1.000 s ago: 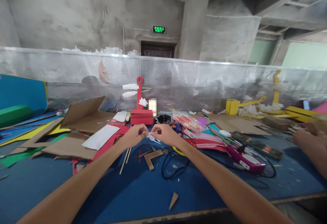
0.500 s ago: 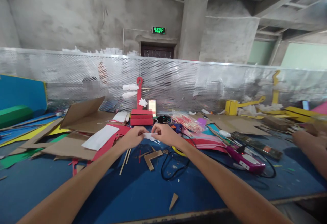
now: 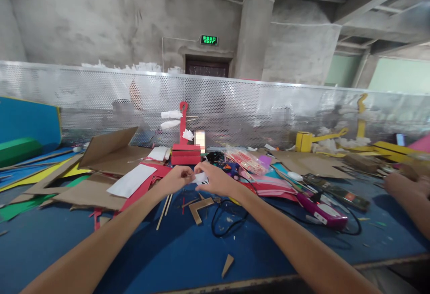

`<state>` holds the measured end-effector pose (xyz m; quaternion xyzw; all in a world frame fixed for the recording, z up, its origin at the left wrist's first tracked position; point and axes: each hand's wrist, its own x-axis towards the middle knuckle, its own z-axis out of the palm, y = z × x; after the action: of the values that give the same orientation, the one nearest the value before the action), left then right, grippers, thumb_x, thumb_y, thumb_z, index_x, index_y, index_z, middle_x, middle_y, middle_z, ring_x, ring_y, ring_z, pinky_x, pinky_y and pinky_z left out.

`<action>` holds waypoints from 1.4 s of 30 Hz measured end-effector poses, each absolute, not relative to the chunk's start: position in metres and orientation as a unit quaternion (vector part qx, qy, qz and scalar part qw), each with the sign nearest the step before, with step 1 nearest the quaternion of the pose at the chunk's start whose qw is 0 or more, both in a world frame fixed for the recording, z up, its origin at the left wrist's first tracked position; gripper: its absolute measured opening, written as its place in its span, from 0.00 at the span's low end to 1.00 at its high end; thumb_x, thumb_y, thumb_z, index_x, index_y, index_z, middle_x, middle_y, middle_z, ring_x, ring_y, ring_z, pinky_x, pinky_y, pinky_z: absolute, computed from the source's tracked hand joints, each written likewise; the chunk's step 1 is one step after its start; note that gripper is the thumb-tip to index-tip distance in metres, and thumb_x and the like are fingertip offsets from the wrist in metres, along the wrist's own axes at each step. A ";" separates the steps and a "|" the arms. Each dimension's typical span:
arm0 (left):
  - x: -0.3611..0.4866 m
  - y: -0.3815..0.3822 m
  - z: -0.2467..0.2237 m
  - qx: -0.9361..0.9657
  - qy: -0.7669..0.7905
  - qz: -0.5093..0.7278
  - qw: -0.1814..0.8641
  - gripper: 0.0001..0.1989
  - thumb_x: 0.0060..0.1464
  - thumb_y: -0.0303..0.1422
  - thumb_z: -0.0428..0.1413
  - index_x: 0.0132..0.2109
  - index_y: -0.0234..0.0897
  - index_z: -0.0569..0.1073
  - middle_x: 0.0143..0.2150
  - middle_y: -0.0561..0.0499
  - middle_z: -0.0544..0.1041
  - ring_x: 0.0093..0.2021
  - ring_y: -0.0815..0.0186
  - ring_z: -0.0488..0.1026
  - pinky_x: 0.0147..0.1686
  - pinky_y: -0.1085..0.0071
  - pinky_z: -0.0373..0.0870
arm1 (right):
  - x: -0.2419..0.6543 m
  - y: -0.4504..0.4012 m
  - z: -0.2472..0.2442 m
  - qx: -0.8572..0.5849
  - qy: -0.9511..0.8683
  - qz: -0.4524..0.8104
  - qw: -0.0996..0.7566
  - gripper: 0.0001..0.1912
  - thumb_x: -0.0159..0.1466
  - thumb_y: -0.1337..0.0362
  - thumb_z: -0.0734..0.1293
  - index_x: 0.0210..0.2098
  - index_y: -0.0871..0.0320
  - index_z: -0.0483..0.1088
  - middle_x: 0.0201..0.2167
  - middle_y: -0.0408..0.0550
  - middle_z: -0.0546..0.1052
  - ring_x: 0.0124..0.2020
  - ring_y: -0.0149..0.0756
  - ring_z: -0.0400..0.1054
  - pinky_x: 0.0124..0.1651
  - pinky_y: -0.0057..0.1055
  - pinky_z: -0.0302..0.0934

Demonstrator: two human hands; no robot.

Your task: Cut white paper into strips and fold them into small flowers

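A small piece of white paper point(image 3: 200, 178) with slits along its lower right edge is held in front of me. My left hand point(image 3: 175, 181) is closed in a pinch on its left end. My right hand point(image 3: 217, 178) curls around the right side, index finger above and thumb below. Just behind my hands stands a red box point(image 3: 186, 156) with an upright red strip point(image 3: 183, 124), hooked at the top. White paper tufts point(image 3: 171, 114) and thin sticks jut out from that strip.
Cardboard sheets point(image 3: 90, 191) and a white sheet point(image 3: 132, 181) lie left. An L-shaped cardboard piece point(image 3: 200, 209) and a black cable point(image 3: 215, 229) lie below my hands. A purple power strip point(image 3: 324, 211) sits right. A co-worker's hand point(image 3: 401, 186) is at the far right.
My right hand has turned and its thumb has dropped away from the index finger, showing more of the white paper. My left hand stays pinched, almost in place.
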<state>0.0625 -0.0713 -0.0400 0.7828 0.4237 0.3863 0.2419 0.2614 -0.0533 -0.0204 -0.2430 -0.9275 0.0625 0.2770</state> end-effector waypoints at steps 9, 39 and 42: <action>0.068 -0.079 -0.032 0.748 0.421 0.395 0.327 0.12 0.49 0.40 0.56 0.30 0.33 0.73 0.25 0.52 0.73 0.27 0.68 0.67 0.27 0.74 0.62 | 0.261 -0.047 -0.020 -0.215 -0.929 0.019 0.302 0.03 0.61 0.65 0.68 0.32 0.58 0.72 0.31 0.45 0.75 0.35 0.34 0.68 0.40 0.27 0.55; 0.068 -0.072 -0.040 0.757 0.409 0.423 0.284 0.14 0.54 0.40 0.54 0.35 0.32 0.74 0.27 0.51 0.75 0.27 0.69 0.69 0.28 0.74 0.63 | 0.259 -0.037 -0.026 -0.297 -0.886 0.029 0.353 0.05 0.61 0.65 0.67 0.31 0.59 0.75 0.30 0.45 0.77 0.33 0.33 0.68 0.37 0.27 0.55; 0.067 -0.071 -0.041 0.760 0.408 0.422 0.279 0.13 0.53 0.40 0.54 0.34 0.32 0.74 0.27 0.51 0.75 0.27 0.69 0.69 0.28 0.74 0.64 | 0.260 -0.036 -0.027 -0.303 -0.891 0.026 0.337 0.07 0.62 0.63 0.67 0.31 0.59 0.75 0.30 0.46 0.78 0.34 0.34 0.69 0.37 0.27 0.54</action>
<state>0.0671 -0.0710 -0.0412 0.7600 0.4080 0.4220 0.2790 0.2596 -0.0363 -0.0268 -0.3033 -0.8910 0.0259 0.3368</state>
